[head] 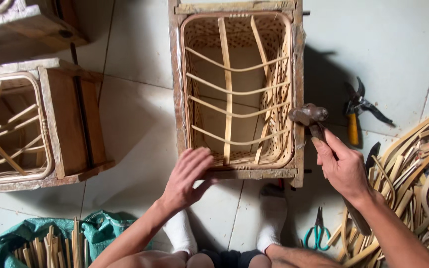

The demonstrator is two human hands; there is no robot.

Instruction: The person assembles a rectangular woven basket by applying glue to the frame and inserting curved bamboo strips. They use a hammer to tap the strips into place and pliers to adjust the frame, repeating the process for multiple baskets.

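A woven bamboo basket point(202, 49) sits inside a rough wooden box frame point(176, 99) on the tiled floor in front of me. Curved cane strips and flat slats cross its opening. My left hand point(187, 178) rests flat on the frame's near edge, fingers spread. My right hand point(341, 166) grips the handle of a hammer point(310, 115), whose metal head sits at the frame's right rim.
A second frame with a basket point(15, 126) lies at the left. Pruning shears with a yellow handle point(356, 114) and teal scissors point(316, 232) lie on the floor at right, beside a pile of bamboo strips point(418, 164). A green bag of sticks point(35, 240) is at bottom left.
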